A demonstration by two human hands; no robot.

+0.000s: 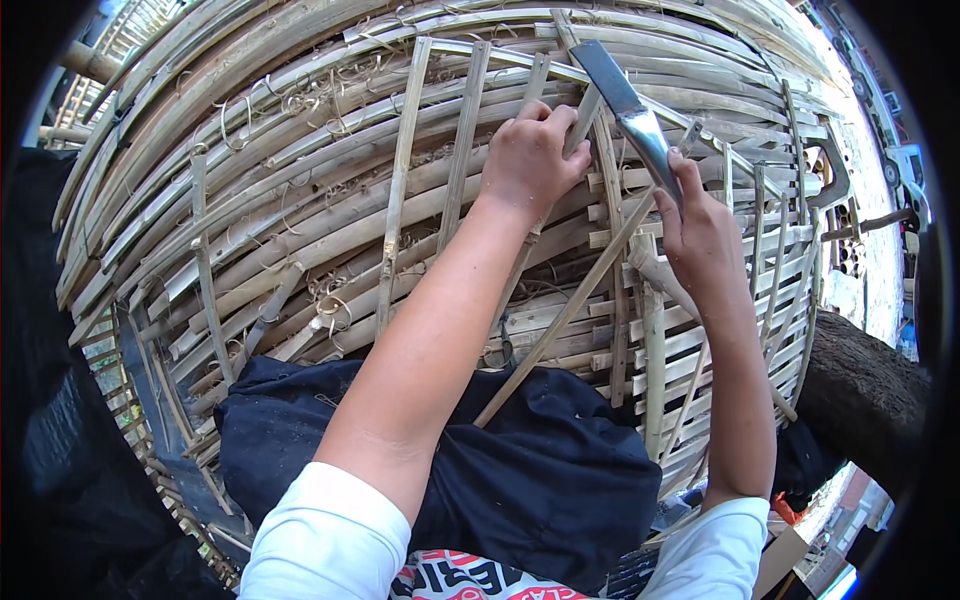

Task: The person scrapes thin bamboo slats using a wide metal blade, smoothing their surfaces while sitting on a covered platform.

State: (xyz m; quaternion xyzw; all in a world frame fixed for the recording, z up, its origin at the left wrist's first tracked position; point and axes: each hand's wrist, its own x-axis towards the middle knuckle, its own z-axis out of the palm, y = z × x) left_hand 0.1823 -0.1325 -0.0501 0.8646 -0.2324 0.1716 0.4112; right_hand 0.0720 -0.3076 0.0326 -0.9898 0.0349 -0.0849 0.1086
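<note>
My left hand is closed around a narrow bamboo strip, whose upper end sticks out past the fingers. To its right, my right hand grips the lower end of a broad, straight-edged metal blade, dark toward its tip and shiny lower down. The blade slants up and left, its far part close to the strip's end; whether they touch, I cannot tell. The handle is hidden in my palm. Another slim bamboo strip runs diagonally below the right hand, down to a dark cloth over my lap.
Split bamboo slats lie in layers ahead, with curled shavings scattered over them. An openwork bamboo lattice stands at the right, beside a thick log. Dark sheeting covers the left side. Parked vehicles show at the far right.
</note>
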